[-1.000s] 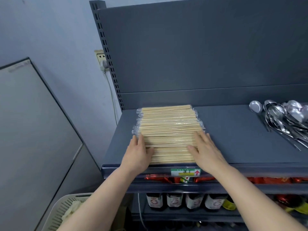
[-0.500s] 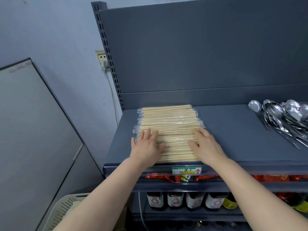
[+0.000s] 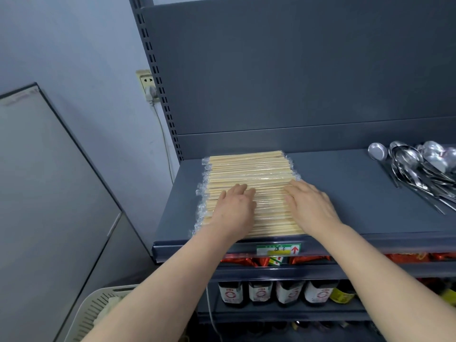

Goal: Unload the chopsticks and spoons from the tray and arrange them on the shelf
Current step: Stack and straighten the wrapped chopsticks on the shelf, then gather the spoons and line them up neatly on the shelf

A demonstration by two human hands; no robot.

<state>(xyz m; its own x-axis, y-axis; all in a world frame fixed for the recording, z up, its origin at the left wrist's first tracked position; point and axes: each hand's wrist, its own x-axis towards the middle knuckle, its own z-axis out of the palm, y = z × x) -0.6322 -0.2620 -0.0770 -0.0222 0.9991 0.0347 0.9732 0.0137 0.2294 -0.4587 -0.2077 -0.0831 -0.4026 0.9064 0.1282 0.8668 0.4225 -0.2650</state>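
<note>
A flat layer of pale wooden chopsticks (image 3: 249,169) in clear plastic sleeves lies crosswise on the left part of the dark grey shelf (image 3: 345,193). My left hand (image 3: 235,208) rests palm down on the near left of the layer, fingers spread. My right hand (image 3: 312,206) lies flat on its right side, fingertips on the sticks. Neither hand grips anything. A heap of shiny metal spoons (image 3: 419,166) sits at the shelf's right end. The white slotted tray (image 3: 98,314) shows at the bottom left, partly hidden by my left forearm.
The shelf's front lip carries a green and white price label (image 3: 278,249). Red snack packets (image 3: 246,261) and dark bottles (image 3: 259,291) fill the shelves below. A grey panel (image 3: 49,193) leans at the left; a wall socket with a plug (image 3: 146,85) is beside the upright.
Both hands have slid away from the shelf's front edge, further onto the chopstick layer. The left hand moved from the layer's near left corner onto its top. The chopsticks look more even.
</note>
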